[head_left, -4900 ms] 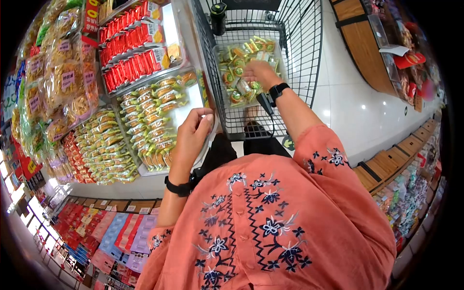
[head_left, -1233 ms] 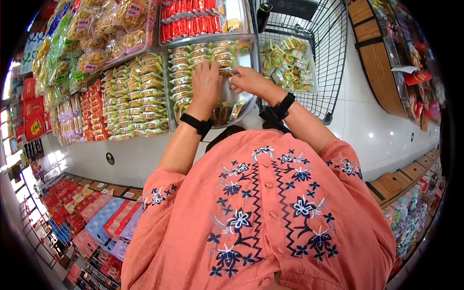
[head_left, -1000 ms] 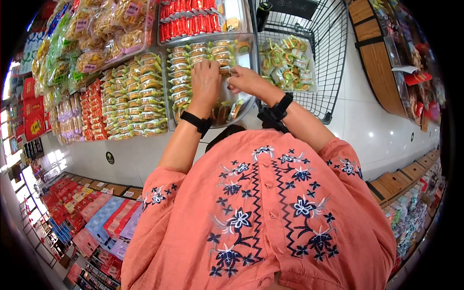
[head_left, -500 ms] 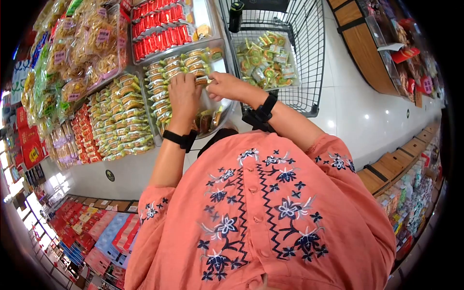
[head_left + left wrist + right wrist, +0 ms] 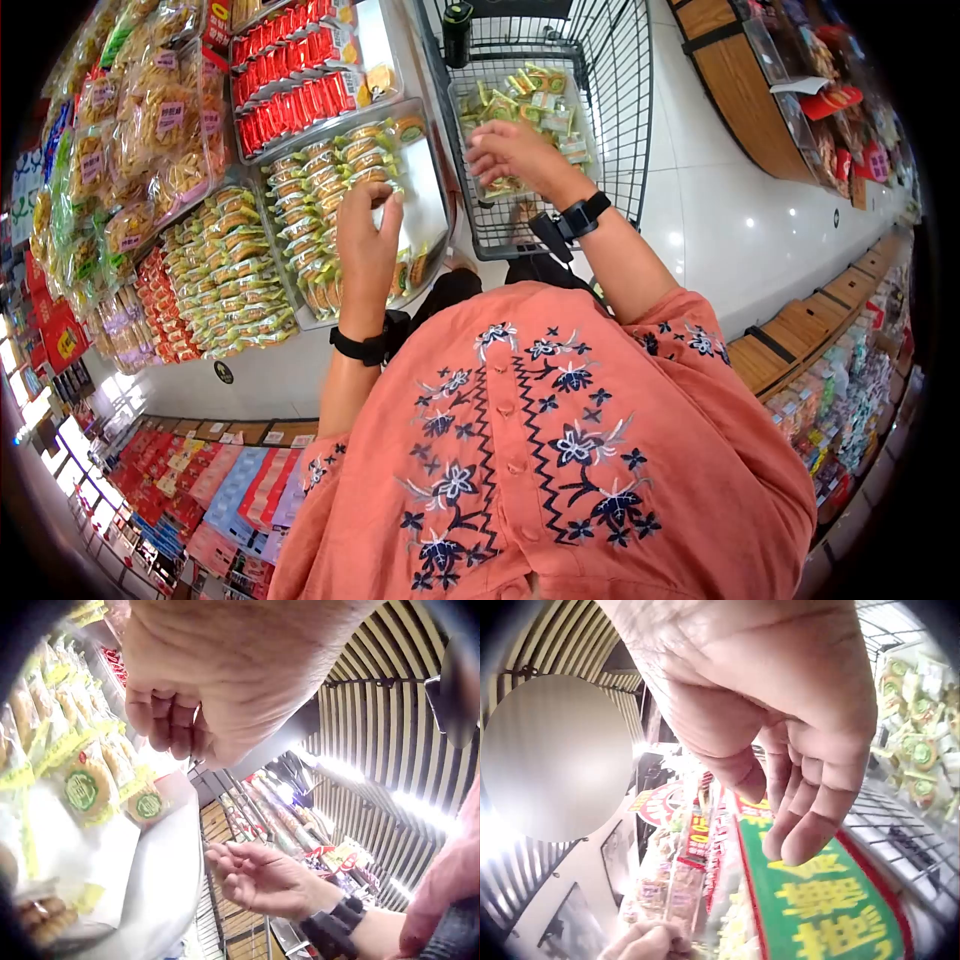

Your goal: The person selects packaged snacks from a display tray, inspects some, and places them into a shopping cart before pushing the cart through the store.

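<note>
My left hand [image 5: 370, 235] hovers over a clear tray [image 5: 425, 190] of individually wrapped round pastries [image 5: 305, 190], its fingers loosely bent and nothing between them. In the left wrist view the pastries [image 5: 90, 784] show yellow-green wrappers with a round green label. My right hand [image 5: 525, 160] is over the near part of the shopping cart [image 5: 625, 130], in front of a clear tub [image 5: 590, 150] of similar wrapped pastries [image 5: 535, 95]. Seen from the right wrist, its fingers [image 5: 810, 832] hang loosely curled and hold nothing.
Red-wrapped snacks [image 5: 300, 110] fill the tray behind, and bagged crispy snacks [image 5: 165, 125] are heaped at the left. A dark bottle [image 5: 457, 35] stands in the cart's far left corner. Wooden display shelving [image 5: 745, 90] lines the right side beyond the tiled floor [image 5: 700, 210].
Both hands were close together over the pastry tray. My right hand has moved right to the cart and its fingers have loosened; the left stays over the tray with thumb and forefinger apart.
</note>
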A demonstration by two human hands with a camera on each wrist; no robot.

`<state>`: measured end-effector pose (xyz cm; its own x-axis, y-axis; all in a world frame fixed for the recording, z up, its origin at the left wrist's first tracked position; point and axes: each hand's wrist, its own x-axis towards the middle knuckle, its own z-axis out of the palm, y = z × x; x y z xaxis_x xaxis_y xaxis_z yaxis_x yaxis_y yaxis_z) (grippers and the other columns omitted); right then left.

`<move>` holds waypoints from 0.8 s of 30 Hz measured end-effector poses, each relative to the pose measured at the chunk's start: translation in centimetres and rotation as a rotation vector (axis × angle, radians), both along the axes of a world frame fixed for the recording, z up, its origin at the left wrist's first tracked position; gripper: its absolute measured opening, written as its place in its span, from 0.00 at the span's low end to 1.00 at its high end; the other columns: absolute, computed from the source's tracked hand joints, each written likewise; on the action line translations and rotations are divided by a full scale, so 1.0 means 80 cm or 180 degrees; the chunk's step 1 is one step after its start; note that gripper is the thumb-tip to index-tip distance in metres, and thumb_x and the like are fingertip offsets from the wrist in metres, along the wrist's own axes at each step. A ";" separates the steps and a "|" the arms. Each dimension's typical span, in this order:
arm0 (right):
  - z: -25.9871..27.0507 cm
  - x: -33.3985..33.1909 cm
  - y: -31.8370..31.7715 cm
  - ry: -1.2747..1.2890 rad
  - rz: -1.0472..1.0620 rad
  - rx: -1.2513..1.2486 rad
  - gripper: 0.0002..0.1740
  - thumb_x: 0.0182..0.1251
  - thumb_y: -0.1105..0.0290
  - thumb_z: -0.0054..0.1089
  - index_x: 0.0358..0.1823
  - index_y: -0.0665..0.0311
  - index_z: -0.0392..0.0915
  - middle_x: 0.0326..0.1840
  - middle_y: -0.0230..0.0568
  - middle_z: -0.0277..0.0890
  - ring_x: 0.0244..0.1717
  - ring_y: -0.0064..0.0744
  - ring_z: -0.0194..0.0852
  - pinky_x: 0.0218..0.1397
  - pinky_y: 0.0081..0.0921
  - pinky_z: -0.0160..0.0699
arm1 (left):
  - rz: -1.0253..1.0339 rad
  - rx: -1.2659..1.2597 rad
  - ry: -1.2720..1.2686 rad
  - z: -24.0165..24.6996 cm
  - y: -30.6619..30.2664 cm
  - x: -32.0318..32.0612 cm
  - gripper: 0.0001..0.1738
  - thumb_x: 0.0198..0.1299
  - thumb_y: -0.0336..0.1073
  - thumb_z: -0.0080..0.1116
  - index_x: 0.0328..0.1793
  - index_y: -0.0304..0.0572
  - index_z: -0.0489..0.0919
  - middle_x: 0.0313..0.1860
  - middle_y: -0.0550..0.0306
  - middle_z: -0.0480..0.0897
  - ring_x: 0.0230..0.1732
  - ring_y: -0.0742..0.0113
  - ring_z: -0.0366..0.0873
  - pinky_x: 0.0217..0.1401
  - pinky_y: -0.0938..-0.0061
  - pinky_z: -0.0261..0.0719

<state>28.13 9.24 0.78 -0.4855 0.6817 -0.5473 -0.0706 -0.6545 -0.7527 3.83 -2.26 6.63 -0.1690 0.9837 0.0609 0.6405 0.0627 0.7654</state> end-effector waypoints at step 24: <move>-0.262 0.012 0.151 -0.2535 0.0543 0.0719 0.29 0.69 0.65 0.61 0.69 0.71 0.72 0.46 0.54 0.84 0.32 0.37 0.87 0.34 0.36 0.87 | 0.0516 -0.0774 -0.0433 0.002 0.007 0.073 0.06 0.67 0.30 0.64 0.46 0.38 0.82 0.38 0.57 0.82 0.38 0.67 0.78 0.40 0.73 0.74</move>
